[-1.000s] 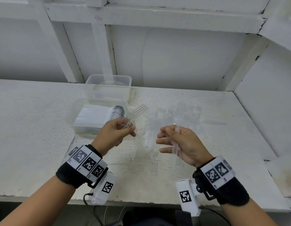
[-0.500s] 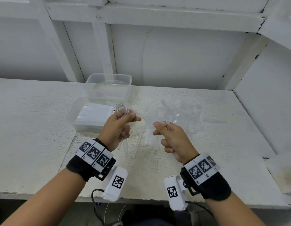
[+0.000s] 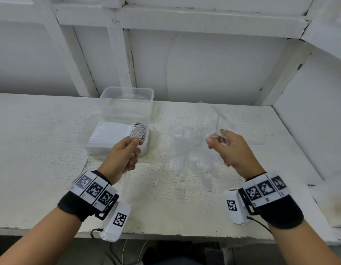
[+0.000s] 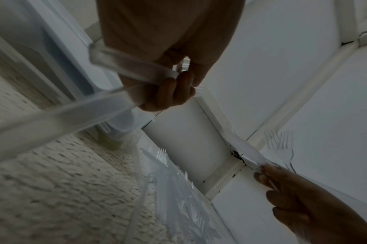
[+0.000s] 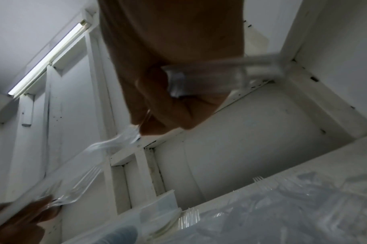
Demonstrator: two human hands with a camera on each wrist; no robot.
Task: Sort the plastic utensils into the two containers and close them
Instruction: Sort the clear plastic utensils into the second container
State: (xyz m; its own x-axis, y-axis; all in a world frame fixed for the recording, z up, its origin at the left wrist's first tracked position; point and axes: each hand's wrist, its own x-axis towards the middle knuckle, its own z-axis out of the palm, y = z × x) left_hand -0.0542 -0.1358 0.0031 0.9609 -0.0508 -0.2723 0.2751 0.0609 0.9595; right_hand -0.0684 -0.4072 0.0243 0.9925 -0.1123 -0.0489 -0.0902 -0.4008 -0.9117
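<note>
A loose pile of clear plastic utensils (image 3: pixel 190 150) lies mid-table. My left hand (image 3: pixel 134 142) grips a bunch of clear forks (image 3: pixel 139 131), tines up, above the near container (image 3: pixel 85 138). That container holds a tidy stack of white-looking utensils. In the left wrist view the fork handles (image 4: pixel 115 79) run through my curled fingers (image 4: pixel 170 92). My right hand (image 3: pixel 213 139) pinches a few clear forks (image 3: pixel 217 121) above the pile's right side; the right wrist view shows them (image 5: pixel 209 77) across its palm. The far container (image 3: pixel 127 96) stands open behind the near one.
The white worktable (image 3: pixel 41 150) ends in a wall at the back and a side panel (image 3: pixel 309 131) on the right. A few stray clear utensils (image 3: pixel 181 188) lie toward the front edge. White shelf beams cross overhead.
My hands have drawn apart, each keeping its forks. The right hand swung right and up, away from the left. The left hand stayed over the near container.
</note>
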